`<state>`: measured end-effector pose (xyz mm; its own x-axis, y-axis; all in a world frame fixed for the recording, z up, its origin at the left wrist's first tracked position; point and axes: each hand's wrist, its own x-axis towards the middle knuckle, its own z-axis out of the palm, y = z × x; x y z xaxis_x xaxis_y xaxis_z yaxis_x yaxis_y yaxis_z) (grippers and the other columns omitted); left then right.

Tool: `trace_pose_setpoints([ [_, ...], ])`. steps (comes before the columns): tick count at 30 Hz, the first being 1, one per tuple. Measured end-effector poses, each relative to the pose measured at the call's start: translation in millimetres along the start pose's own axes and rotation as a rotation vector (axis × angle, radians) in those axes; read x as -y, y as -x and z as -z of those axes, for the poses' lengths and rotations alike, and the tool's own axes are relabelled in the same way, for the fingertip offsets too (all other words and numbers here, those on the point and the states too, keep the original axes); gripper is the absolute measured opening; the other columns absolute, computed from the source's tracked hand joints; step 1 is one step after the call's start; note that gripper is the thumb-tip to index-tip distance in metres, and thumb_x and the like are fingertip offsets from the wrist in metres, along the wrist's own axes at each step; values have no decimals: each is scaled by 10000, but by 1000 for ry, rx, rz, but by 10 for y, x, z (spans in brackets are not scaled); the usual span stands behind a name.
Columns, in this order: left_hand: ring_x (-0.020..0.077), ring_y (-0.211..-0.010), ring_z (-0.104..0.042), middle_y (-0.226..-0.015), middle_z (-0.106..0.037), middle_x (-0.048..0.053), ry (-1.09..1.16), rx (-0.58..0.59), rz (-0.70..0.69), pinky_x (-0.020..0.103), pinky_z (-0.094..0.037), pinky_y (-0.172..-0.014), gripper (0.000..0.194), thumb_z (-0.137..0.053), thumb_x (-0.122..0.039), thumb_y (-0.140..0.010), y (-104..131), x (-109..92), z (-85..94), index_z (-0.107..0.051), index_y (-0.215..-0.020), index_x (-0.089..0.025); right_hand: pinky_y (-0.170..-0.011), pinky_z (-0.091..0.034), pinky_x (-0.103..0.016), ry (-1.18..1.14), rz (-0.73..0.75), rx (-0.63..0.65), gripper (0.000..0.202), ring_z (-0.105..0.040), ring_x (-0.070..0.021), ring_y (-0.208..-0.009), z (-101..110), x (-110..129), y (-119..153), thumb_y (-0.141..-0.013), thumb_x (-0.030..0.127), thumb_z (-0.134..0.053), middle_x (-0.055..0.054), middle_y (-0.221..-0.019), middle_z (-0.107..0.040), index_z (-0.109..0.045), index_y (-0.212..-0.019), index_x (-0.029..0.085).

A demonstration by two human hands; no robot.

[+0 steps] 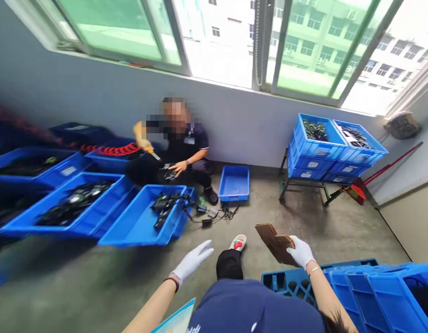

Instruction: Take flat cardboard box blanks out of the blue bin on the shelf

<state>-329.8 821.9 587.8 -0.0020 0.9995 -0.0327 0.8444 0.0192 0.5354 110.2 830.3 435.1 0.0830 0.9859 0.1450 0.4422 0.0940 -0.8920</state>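
My left hand [192, 262], in a white glove, is raised over the floor with its fingers apart and nothing in it. My right hand [300, 252], also gloved in white, grips a small stack of brown cardboard pieces [276, 244] by its right end. The cardboard is tilted and hangs above the corner of a blue pallet [290, 283]. Between my hands, a foot in a light shoe [238, 243] with a red decoration shows on the floor.
A seated person [179, 138] holds a tool and a dark part. Blue bins [137, 236] with black parts line the left. Cables [227, 212] lie near an empty blue bin [234, 182]. Stacked bins [307, 162] stand on a rack; more bins [383, 291] are at lower right.
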Motion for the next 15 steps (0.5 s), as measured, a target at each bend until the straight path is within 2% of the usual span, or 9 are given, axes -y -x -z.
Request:
trace_pose_setpoints([
  [1, 293, -1473, -382, -1598, -372, 178, 110, 127, -69, 361, -303, -1226, 1092, -564, -748, -748, -321, -344, -146, -293, -1573, -85, -959, -483, -368, -83, 13, -27, 476, -681, -264, -1048, 89, 6, -114, -724, 258, -613, -47, -1068, -753, -696, -1192, 267],
  [3, 346, -1478, -359, -1642, -217, 246, 290, 326, -124, 412, -327, -1215, 1425, -678, -852, -589, -884, -1008, -513, -65, -1623, -85, -1012, -483, -376, -331, 46, -104, 487, -667, -253, -1102, 277, -6, -319, -759, 301, -626, -56, -1160, -733, -655, -1240, 236],
  [5, 382, -1501, -294, -1661, -95, 265, 388, 453, -182, 475, -315, -1215, 1566, -784, -830, -493, -1381, -1623, -912, 45, -1623, -132, -1025, -494, -385, -601, 64, -180, 492, -662, -255, -1120, 506, -34, -525, -761, 341, -674, -72, -1199, -719, -638, -1231, 203],
  [6, 386, -1504, -286, -1664, -106, 258, 426, 517, -236, 496, -312, -1213, 1540, -820, -794, -494, -1613, -1918, -1099, 12, -1625, -161, -1022, -503, -390, -713, 68, -208, 502, -660, -259, -1126, 640, -49, -637, -758, 359, -703, -81, -1212, -714, -633, -1226, 193],
  [8, 386, -1466, -364, -1617, -304, 240, 459, 634, -333, 510, -342, -1197, 1321, -849, -727, -549, -2051, -2502, -1413, -245, -1582, -168, -1003, -523, -402, -877, 56, -254, 524, -664, -268, -1118, 941, -81, -880, -746, 396, -757, -93, -1213, -713, -631, -1209, 185],
  [10, 390, -1356, -505, -1458, -545, 218, 432, 722, -338, 510, -413, -1149, 1033, -842, -695, -599, -2454, -3095, -1638, -518, -1399, -127, -977, -543, -417, -977, 5, -338, 546, -673, -273, -1093, 1263, -122, -1133, -732, 432, -792, -101, -1191, -721, -628, -1189, 182],
  [11, 390, -1298, -558, -1375, -619, 207, 401, 763, -312, 508, -449, -1116, 925, -837, -683, -617, -2643, -3396, -1725, -594, -1301, -110, -969, -550, -424, -1015, -28, -393, 556, -677, -274, -1084, 1421, -151, -1254, -728, 447, -800, -105, -1181, -724, -623, -1182, 180],
  [13, 379, -1227, -615, -1291, -679, 186, 352, 881, -259, 494, -494, -1069, 794, -837, -636, -656, -2992, -4001, -1883, -652, -1210, -98, -976, -552, -438, -1086, -90, -513, 565, -679, -271, -1082, 1710, -230, -1460, -735, 466, -799, -109, -1181, -724, -608, -1183, 180],
  [15, 358, -1189, -645, -1258, -702, 161, 311, 1049, -236, 477, -515, -1044, 716, -854, -559, -676, -3285, -4600, -2073, -671, -1200, -106, -1018, -535, -442, -1141, -133, -620, 562, -671, -265, -1114, 1950, -341, -1601, -753, 463, -792, -111, -1213, -713, -598, -1198, 180],
])
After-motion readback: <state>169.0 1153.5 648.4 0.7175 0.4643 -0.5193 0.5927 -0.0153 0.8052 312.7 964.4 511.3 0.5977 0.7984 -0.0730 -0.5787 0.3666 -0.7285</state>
